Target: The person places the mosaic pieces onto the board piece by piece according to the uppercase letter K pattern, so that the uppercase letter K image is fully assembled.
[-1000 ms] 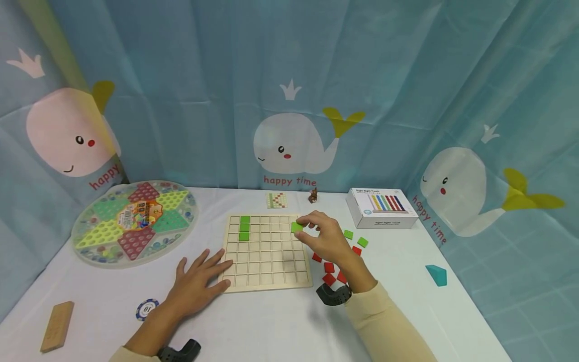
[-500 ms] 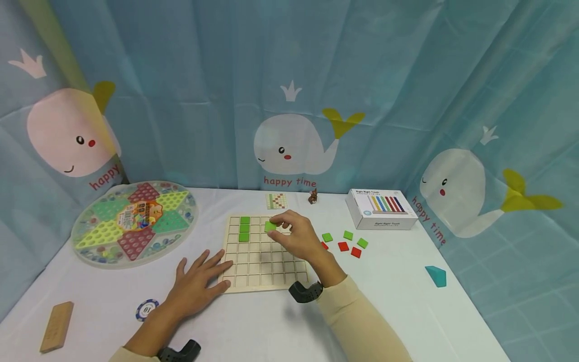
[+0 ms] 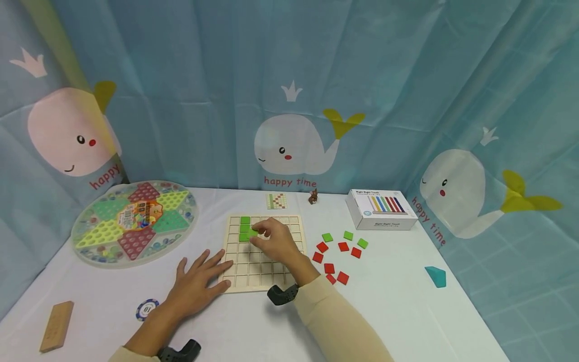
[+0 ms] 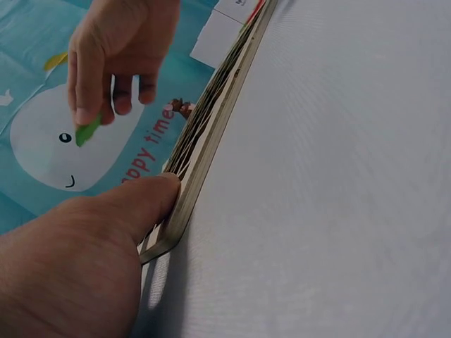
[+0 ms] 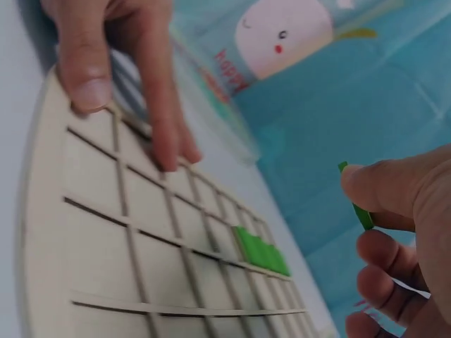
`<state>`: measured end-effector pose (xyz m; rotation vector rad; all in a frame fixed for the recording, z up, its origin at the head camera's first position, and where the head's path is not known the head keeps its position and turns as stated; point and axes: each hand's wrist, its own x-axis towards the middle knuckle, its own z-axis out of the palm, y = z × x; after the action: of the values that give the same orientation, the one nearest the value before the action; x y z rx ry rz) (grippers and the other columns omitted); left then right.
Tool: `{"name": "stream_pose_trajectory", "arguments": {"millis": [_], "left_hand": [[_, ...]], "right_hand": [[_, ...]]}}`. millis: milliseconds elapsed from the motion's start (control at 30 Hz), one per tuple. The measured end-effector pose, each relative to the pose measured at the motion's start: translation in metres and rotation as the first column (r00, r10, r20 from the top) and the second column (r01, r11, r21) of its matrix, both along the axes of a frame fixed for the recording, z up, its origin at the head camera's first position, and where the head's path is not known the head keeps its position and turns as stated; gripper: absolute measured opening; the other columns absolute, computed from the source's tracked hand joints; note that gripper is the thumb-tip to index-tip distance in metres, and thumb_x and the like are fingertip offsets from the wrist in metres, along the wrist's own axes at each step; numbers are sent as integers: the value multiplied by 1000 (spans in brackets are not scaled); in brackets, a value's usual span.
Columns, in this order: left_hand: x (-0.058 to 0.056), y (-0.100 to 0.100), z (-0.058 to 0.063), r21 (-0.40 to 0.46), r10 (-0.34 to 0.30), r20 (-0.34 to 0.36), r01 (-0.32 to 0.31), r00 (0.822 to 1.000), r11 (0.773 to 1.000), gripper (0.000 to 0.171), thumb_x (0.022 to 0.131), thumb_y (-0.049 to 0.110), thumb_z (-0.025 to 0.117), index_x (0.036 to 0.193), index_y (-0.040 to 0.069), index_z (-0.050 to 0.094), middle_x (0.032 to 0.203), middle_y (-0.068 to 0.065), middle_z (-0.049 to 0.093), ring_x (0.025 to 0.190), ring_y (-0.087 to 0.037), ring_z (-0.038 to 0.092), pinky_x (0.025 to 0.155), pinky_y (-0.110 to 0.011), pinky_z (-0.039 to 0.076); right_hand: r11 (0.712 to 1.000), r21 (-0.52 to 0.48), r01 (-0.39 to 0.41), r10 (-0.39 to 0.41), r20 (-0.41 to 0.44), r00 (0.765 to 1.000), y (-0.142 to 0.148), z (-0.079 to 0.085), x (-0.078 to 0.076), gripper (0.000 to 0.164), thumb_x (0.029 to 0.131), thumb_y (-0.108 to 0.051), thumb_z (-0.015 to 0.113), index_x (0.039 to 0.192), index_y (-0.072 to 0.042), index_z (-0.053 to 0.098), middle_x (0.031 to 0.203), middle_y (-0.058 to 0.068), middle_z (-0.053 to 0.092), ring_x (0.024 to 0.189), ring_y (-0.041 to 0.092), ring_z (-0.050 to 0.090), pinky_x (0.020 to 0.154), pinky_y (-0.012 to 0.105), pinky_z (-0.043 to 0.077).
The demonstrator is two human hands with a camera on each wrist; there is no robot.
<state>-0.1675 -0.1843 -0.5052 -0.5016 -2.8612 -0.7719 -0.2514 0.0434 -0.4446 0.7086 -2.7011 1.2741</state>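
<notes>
My right hand pinches a green square tile between thumb and fingertips, held above the board. The wooden grid board lies flat on the table. Green tiles sit in one column of its cells near the top left, and the held tile is close to their right side in the head view. My left hand rests with spread fingers on the board's left edge, its thumb on the rim.
Loose red tiles and green tiles lie right of the board. Behind it are a small pattern card, a brown figurine and a white box. At left lie a round game board, a poker chip and a wooden block.
My right hand has carried the green tile leftward across the board, from its right edge to beside the placed green tiles. My left hand has stayed where it was.
</notes>
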Motion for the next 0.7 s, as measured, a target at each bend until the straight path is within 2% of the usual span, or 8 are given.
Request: {"name": "stream_pose_trajectory", "arguments": {"millis": [233, 433, 700], "left_hand": [[0, 0, 1, -6, 1, 11, -1, 1000, 1000, 49, 89, 49, 65, 130, 22, 64, 148, -3, 43, 138, -40, 26, 102, -71, 1], [1, 0, 1, 4, -4, 6, 4, 1000, 1000, 48, 89, 48, 65, 130, 22, 64, 147, -3, 43, 138, -40, 27, 102, -71, 1], [1, 0, 2, 1, -2, -6, 2, 1000, 1000, 48, 88, 45, 67, 129, 21, 65, 147, -4, 44, 137, -40, 28, 102, -71, 3]], "right_hand": [[999, 44, 3, -5, 37, 999, -13, -18, -3, 26, 86, -18, 74, 109, -7, 72, 94, 0, 63, 80, 11, 54, 68, 23, 47], [996, 86, 3, -10, 75, 997, -20, -27, -4, 26, 87, -19, 74, 110, -7, 72, 94, -2, 62, 81, 6, 54, 71, 21, 47], [988, 150, -20, 15, 30, 999, -24, -30, -5, 27, 87, -18, 73, 111, -6, 72, 91, -4, 60, 79, 6, 53, 71, 20, 46]]}}
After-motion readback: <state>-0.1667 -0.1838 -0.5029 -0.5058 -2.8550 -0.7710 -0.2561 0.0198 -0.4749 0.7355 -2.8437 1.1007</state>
